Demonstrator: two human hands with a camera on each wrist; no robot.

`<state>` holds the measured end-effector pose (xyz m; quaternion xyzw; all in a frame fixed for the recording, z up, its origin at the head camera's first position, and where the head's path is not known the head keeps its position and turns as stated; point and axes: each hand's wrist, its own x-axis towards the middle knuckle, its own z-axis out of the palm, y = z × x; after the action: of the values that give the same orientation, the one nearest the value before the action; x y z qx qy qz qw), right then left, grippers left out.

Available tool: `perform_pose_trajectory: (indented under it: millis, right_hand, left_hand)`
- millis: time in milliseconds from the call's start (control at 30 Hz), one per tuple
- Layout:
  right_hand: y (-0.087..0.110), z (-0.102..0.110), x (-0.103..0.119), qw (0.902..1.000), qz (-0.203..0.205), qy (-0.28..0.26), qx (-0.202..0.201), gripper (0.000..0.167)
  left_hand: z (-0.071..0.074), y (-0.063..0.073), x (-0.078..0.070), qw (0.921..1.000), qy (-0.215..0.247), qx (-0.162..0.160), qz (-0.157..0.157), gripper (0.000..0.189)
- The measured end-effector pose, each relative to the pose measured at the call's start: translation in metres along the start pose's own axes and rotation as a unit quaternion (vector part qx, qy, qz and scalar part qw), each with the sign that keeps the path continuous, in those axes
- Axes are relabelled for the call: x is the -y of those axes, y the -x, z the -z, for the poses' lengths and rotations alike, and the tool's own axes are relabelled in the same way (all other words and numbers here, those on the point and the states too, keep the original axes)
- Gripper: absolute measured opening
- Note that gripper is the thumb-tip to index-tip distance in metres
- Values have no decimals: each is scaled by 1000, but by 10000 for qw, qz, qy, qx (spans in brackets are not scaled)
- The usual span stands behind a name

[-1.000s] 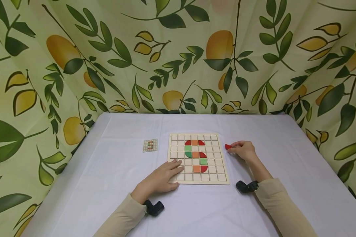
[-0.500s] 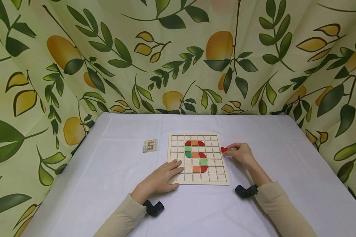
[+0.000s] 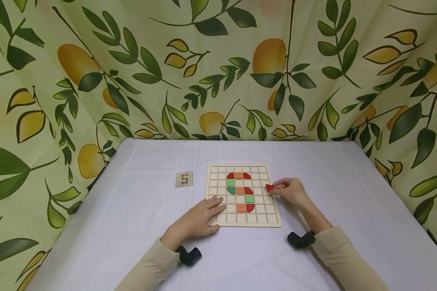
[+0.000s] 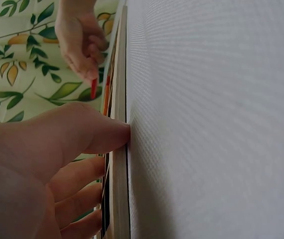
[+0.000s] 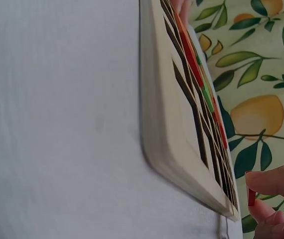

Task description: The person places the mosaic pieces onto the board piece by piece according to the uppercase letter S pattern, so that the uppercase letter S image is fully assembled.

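Observation:
A square wooden grid board [image 3: 262,218] lies on the table, with red, orange and green tiles [image 3: 249,198] set in an S-like pattern. My left hand [image 3: 196,218] rests on its front left corner, fingers spread over the cells. In the left wrist view the thumb [image 4: 109,134] lies against the board's edge. Between thumb and fingertips my right hand [image 3: 292,191] pinches a small red tile [image 3: 269,188], held above the board's right border. The right wrist view shows that red tile [image 5: 251,190] edge-on, apart from the board. Its lower part is covered by the fingers.
Left of the board lies a small printed card [image 3: 184,178] with a similar grid pattern. A white cloth covers the table [image 3: 131,226]. Behind it hangs a leaf-and-fruit patterned curtain [image 3: 211,89]. Each wrist wears a black camera mount [image 3: 300,240].
My right hand has moved left and slightly nearer, carrying the red tile from beside the board to over its right border. The left hand has stayed put.

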<state>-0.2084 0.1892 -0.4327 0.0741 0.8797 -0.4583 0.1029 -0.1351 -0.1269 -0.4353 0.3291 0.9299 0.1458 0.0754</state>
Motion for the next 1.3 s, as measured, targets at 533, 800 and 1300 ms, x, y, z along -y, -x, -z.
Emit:
perform_pose_trajectory:
  millis: [533,800,1300]
  right_hand:
    - [19,-15,15,9982,467,-102,355,33]
    - [23,-24,17,9969,605,-154,477,29]
    - [32,-43,20,9931,783,-403,771,25]
  left_hand:
    - [0,0,0,10000,22,29,40,58]
    - [-2,-1,2,10000,81,-1,6,59]
    - [0,0,0,9997,195,114,131,60]
